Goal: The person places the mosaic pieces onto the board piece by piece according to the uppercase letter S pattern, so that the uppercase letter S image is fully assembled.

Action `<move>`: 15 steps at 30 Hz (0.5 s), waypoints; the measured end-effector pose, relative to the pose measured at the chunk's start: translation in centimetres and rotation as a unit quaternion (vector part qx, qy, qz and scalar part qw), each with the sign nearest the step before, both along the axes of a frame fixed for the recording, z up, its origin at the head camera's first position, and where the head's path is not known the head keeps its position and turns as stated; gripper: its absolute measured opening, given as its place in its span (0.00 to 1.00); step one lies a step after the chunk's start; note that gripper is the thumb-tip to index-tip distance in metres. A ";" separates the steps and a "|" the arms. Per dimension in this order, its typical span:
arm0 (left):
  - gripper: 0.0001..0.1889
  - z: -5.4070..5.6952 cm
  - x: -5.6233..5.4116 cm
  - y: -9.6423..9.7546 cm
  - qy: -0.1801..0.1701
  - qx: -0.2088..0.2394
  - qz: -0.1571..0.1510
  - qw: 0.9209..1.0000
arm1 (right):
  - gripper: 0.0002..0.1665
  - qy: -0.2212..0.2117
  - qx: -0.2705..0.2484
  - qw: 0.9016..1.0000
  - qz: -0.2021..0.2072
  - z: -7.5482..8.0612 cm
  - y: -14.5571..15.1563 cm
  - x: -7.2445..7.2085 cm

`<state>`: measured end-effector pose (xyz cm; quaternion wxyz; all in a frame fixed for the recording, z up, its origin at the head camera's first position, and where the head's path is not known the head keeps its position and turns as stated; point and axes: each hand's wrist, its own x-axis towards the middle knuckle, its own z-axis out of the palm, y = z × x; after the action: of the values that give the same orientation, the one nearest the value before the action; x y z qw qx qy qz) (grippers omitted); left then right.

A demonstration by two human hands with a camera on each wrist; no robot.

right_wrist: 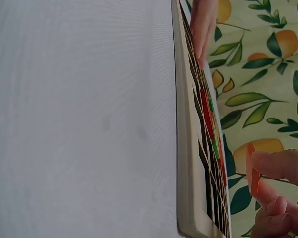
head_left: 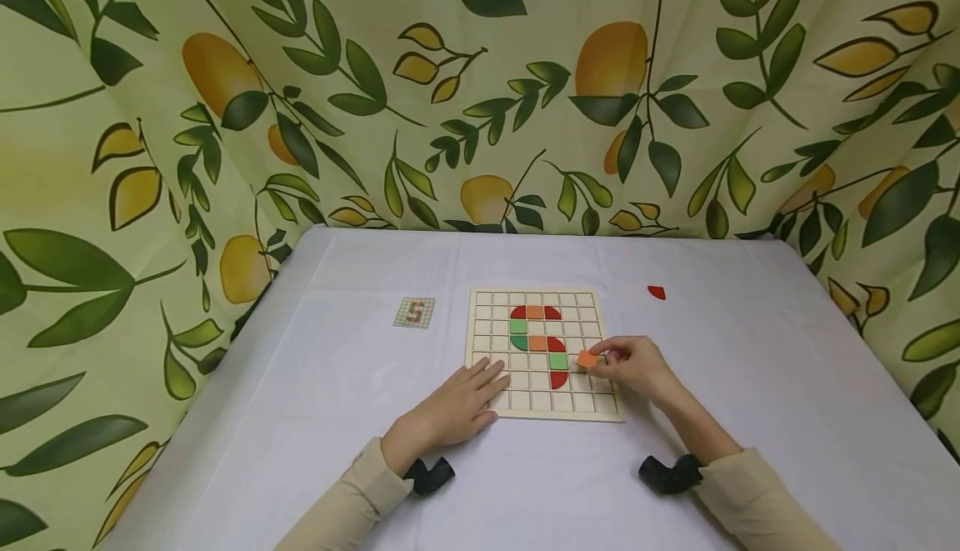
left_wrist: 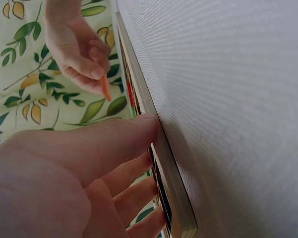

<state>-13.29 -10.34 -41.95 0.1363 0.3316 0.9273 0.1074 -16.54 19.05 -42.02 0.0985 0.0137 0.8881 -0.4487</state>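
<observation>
A square wooden grid board (head_left: 517, 405) lies on the table, with red, orange and green tiles set in its cells in a curving S-like shape. My left hand (head_left: 459, 401) rests on the board's lower left corner, fingers extended; in the left wrist view its thumb (left_wrist: 134, 134) touches the board's edge. Between thumb and fingers, my right hand (head_left: 637, 368) pinches an orange square tile (head_left: 587, 359) just above the board's right side. That orange tile (right_wrist: 253, 168) is seen nearly edge-on in the right wrist view. The lowest red tile (head_left: 558, 379) sits left of it.
A small card (head_left: 415, 313) with a gridded S pattern lies left of the board. One loose red rounded tile (head_left: 657, 293) lies beyond the board at the right. White cloth covers the table (head_left: 337, 284), and a leaf-and-fruit patterned curtain (head_left: 480, 117) hangs behind it.
</observation>
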 end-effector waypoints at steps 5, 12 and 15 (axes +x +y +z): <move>0.28 0.0 0.0 0.0 -0.002 0.000 0.001 1.000 | 0.20 -0.003 -0.008 1.000 0.009 0.1 -0.4 0.2; 0.28 0.0 0.0 0.0 -0.001 0.000 0.002 1.000 | 0.19 0.002 -0.016 1.000 0.022 0.0 -0.9 0.2; 0.28 0.0 0.0 0.0 0.001 -0.002 0.000 1.000 | 0.18 0.004 -0.015 1.000 0.024 0.0 -1.3 0.2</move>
<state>-13.32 -10.31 -41.96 0.1361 0.3310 0.9278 0.1055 -16.38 17.78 -41.98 0.1061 -0.0106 0.8817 -0.4596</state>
